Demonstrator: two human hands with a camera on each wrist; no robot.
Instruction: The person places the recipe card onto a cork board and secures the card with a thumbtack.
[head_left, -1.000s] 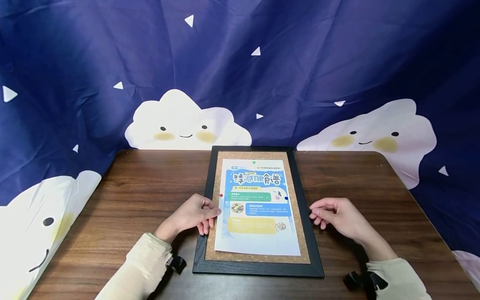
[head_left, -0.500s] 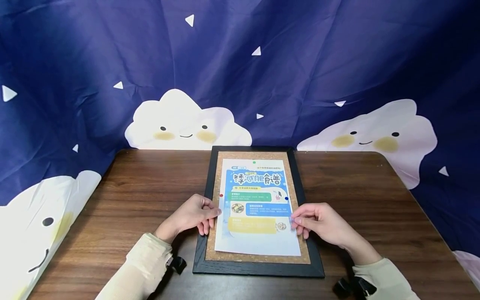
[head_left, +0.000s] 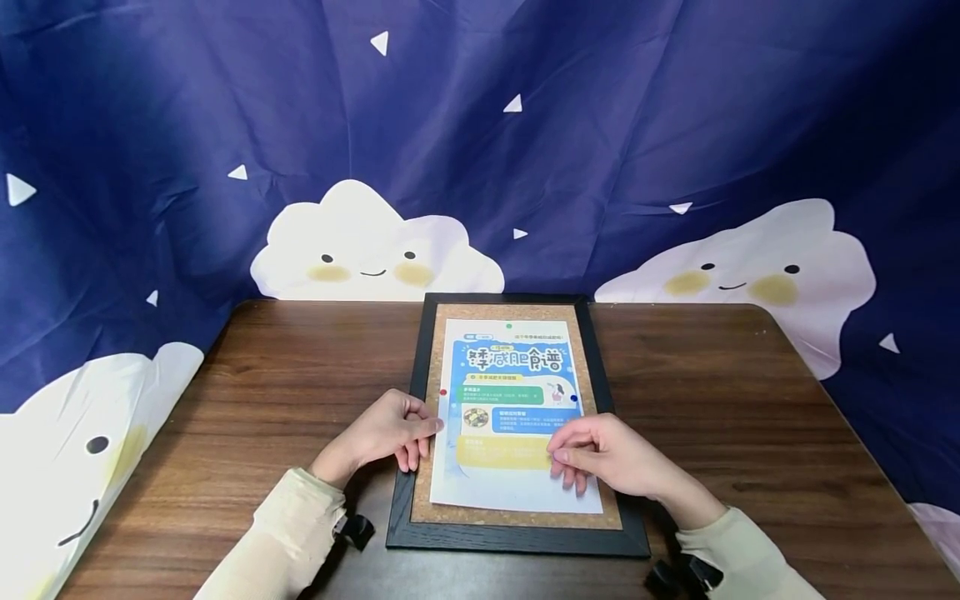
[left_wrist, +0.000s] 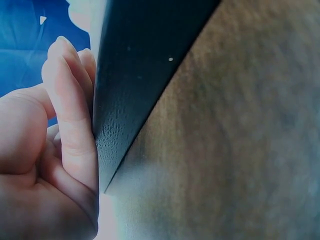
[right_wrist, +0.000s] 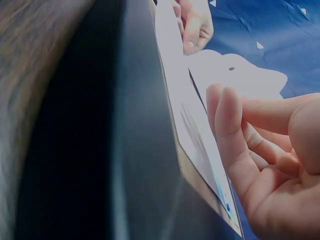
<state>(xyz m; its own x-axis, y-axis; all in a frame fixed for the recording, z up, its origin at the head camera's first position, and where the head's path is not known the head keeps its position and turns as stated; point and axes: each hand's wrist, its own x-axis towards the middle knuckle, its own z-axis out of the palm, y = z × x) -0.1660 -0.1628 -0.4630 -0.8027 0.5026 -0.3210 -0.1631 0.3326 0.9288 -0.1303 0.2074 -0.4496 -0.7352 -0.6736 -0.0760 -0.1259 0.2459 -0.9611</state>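
Note:
In the head view, a printed paper poster lies on a cork board with a black frame. A green pin is at its top edge, a red pin at the left and a blue pin at the right. My left hand rests with relaxed fingers on the left frame side, thumb tip at the paper's edge. Over the poster's lower right is my right hand, thumb and forefinger pinched together. A small purple, pin-like spot shows at those fingertips, mostly hidden.
The board lies on a brown wooden table, near its middle. Behind the table hangs a dark blue cloth with white clouds and triangles. A black wrist strap sits on the left sleeve.
My right hand has moved left from beside the frame's right edge to above the poster's lower right. The left hand, board and poster have stayed in place.

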